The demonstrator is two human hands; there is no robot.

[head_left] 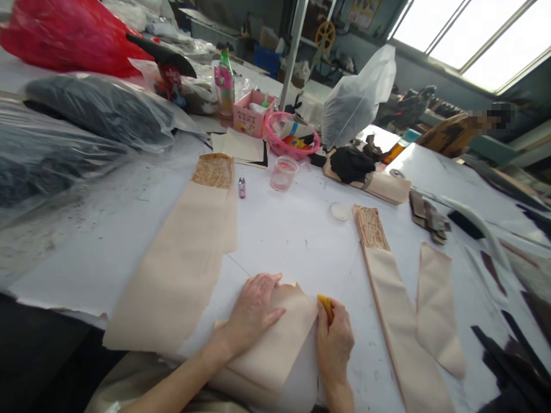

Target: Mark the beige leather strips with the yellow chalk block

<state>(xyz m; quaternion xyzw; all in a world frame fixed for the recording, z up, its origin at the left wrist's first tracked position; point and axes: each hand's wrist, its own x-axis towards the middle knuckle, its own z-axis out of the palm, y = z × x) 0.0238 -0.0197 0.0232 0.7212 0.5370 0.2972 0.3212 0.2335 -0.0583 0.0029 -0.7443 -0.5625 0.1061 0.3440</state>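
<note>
My left hand (255,308) lies flat with fingers spread on a beige paper sheet (275,350) at the near edge of the white table (297,235). My right hand (334,339) is closed around a small yellow piece (326,305), its tip at the sheet's right edge. A long beige strip (181,264) with a brown-stained far end lies to the left. Two more beige strips (396,304) lie to the right.
A clear plastic cup (283,172), a small round lid (340,211) and a small clipper (241,187) stand mid-table. Behind are a pink basket (291,137), a pink box (252,115), a green bottle (225,86) and plastic bags of dark material (99,109). Another person sits at the far right.
</note>
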